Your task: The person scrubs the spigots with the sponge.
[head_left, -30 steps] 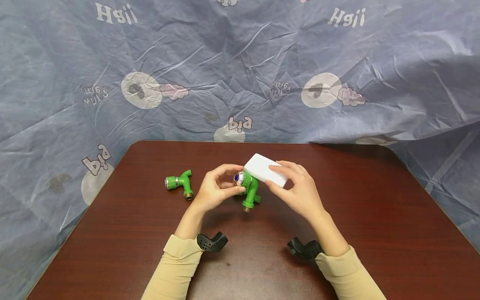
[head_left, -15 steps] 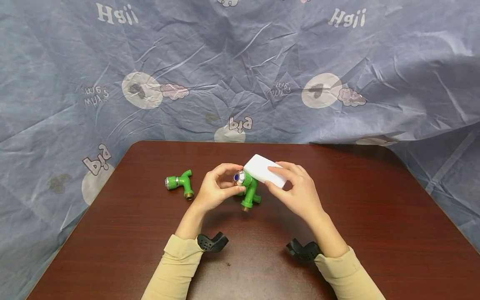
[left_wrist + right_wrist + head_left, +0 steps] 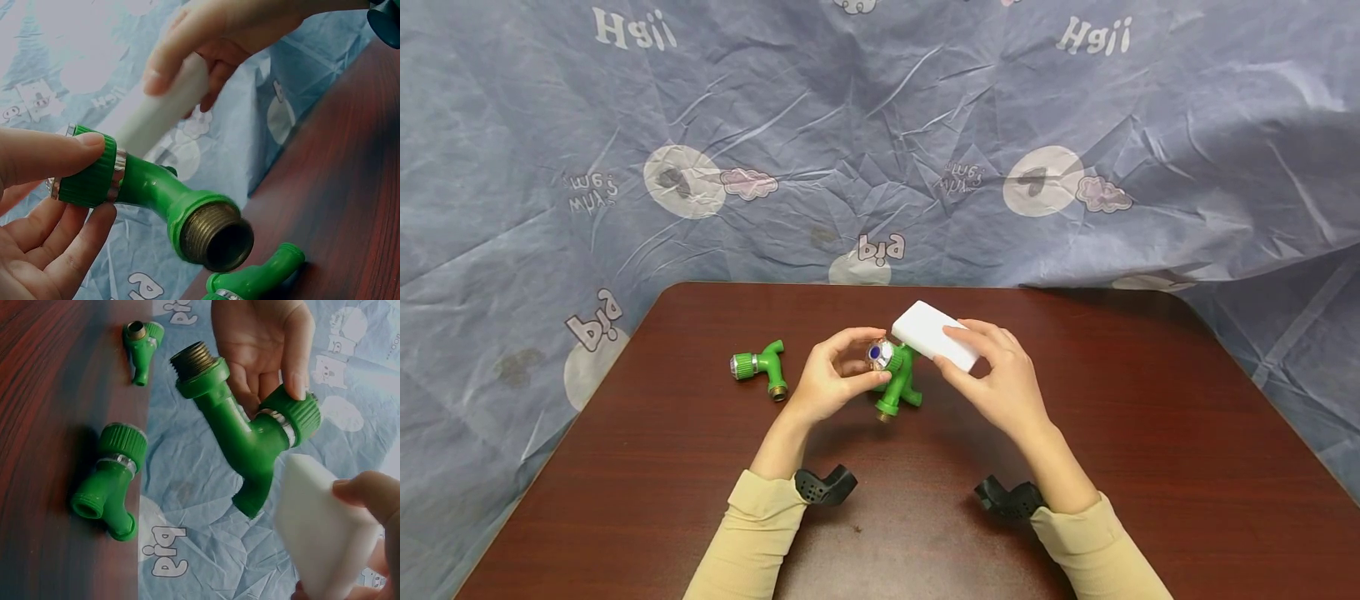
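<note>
My left hand (image 3: 831, 379) pinches a green tap (image 3: 150, 187) by its ribbed knob, thumb on one side and fingers on the other. The tap is held above the table, its brass threaded inlet pointing down towards me in the head view. Just to its right, my right hand (image 3: 1003, 379) grips a white rectangular sponge (image 3: 931, 333) between thumb and fingers. One end of the sponge (image 3: 322, 525) lies close to the tap's knob and body; whether they touch I cannot tell. In the head view the held tap partly hides another green tap (image 3: 115, 481) on the table.
Another green tap (image 3: 767, 364) with a silver knob cap lies on the dark red-brown table (image 3: 1150, 433), left of my left hand. Behind the table's far edge hangs a wrinkled blue-grey printed cloth (image 3: 880, 150).
The sponge has moved slightly up and to the right in the head view. The held tap's threaded end has swung a little left. My left hand has stayed nearly still.
</note>
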